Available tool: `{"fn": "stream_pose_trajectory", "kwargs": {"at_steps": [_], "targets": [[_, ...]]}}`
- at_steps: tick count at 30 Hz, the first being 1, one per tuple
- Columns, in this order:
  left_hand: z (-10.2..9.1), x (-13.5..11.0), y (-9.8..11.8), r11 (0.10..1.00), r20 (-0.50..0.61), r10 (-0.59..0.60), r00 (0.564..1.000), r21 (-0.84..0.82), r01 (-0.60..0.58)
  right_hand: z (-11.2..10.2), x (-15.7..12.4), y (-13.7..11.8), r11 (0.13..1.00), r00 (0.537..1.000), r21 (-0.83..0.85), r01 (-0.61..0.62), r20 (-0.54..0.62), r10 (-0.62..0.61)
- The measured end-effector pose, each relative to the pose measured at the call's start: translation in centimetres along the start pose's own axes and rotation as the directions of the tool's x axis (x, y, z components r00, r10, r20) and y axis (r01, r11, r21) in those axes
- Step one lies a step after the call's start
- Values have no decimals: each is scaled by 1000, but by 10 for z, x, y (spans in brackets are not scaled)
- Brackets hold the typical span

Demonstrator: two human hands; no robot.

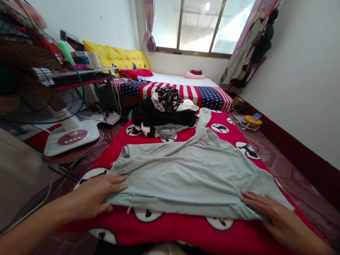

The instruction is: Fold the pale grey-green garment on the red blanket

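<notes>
A pale grey-green garment (186,177) lies spread over the red patterned cloth (170,230) in front of me. Its left edge looks gathered, and a thin cord hangs near the lower left corner. A narrow part of it stretches away towards the back. My left hand (92,193) rests on the garment's left end with fingers extended. Over at the lower right, my right hand (273,212) lies flat on the fabric, fingers stretched out. Whether the garment is trousers or a jacket I cannot tell.
Behind the garment sits a heap of dark and white clothes (164,115). A fan (71,136) stands on a stool at the left, near a cluttered desk (106,71). Farther back is a bed (170,78); clothes (247,53) hang at the right wall.
</notes>
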State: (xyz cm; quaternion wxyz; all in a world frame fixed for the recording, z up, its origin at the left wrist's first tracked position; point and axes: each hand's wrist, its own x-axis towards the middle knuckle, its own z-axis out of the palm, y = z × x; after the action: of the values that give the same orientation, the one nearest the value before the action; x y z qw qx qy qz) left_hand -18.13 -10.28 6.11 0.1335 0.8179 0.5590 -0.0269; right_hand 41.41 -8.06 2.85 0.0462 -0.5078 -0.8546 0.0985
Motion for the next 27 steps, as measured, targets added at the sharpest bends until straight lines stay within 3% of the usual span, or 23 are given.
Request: {"fn": "stream_pose_trajectory", "kwargs": {"at_steps": [3,6,9,11,14,18,21,22,24,25,27], "targets": [[-16,10,2,994,40,-79,996,-76,81,-17,17,-24,998,1000,66,2,13,-3],[-27,37,-4,983,-205,-168,964,-103,149,-23,55,-52,975,997,222,24,-74,-8],[-26,68,-15,995,-384,-99,918,-52,85,-13,105,-84,925,985,367,104,-168,-44],[-22,84,-22,1000,-361,-19,933,5,23,1,135,-106,865,975,477,157,-214,-60],[-19,99,-33,996,-241,72,968,67,-58,26,166,-134,778,971,592,210,-220,-94],[-23,110,-40,990,-104,126,987,77,-118,55,182,-153,808,958,533,251,-259,-127],[-27,120,-43,991,-113,135,984,9,-134,66,182,-154,825,938,495,272,-328,-112],[-28,125,-44,993,-149,87,985,-64,-97,67,182,-153,819,933,499,282,-342,-113],[-33,139,-51,964,-246,-127,961,-259,61,68,180,-151,801,926,517,300,-361,-114],[-37,147,-56,923,-289,-261,921,-353,151,68,180,-151,794,923,526,306,-369,-111],[-45,163,-66,828,-367,-491,790,-480,292,67,180,-150,784,919,537,310,-379,-104]]}}
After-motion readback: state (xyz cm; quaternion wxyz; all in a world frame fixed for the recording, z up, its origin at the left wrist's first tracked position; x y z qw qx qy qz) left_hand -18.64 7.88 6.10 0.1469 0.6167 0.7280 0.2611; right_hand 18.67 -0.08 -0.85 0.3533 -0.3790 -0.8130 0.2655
